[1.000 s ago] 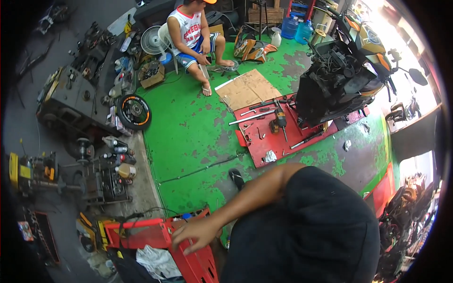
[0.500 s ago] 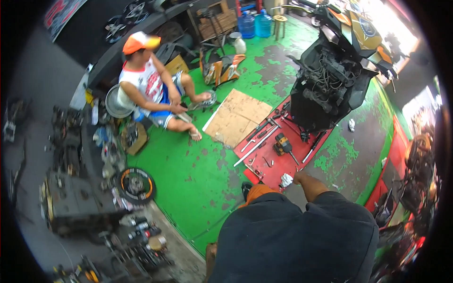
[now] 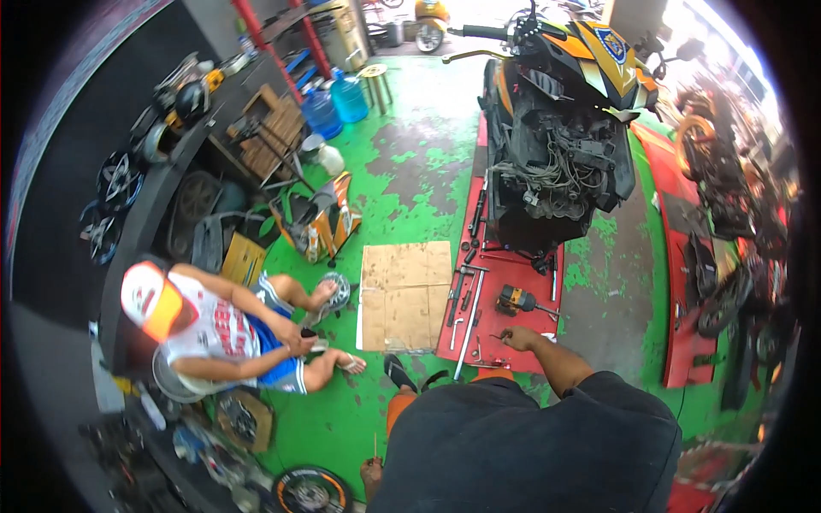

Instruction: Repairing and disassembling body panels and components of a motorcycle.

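Left fingers (image 3: 371, 469) grip a rod (image 3: 375, 445), right fingers (image 3: 512, 339) something dark (image 3: 496, 337); a carton (image 3: 264, 425) holds parts (image 3: 237, 419).

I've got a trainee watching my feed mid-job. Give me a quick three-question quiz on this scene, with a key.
1. Which is nearer the drill: left hand or right hand?
2. True or false: the cardboard lies to the right of the red platform.
3. How many blue jugs stand on the floor?

Key: 1. right hand; 2. false; 3. two.
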